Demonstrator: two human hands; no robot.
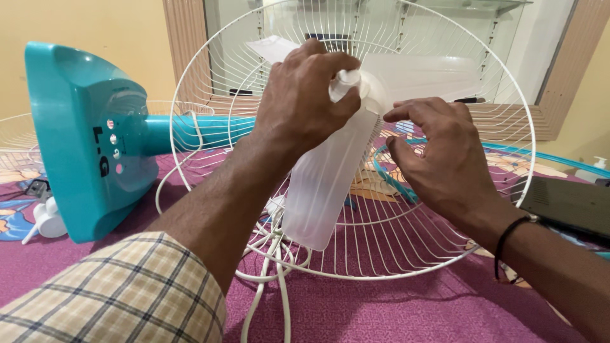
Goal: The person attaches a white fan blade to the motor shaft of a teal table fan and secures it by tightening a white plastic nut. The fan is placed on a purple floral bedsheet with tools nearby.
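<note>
A round white wire fan guard [445, 254] stands on the purple patterned bedspread [381, 311], beside the teal plastic fan base [70, 146]. Inside it, the translucent white three-blade propeller [330, 184] sits on its hub. The left hand [305, 101] is clenched around the white hub cap [346, 82]; the right hand [438, 159] hovers released just beside it. Steadying a blade while turning the cap squarely would likely work best.
</note>
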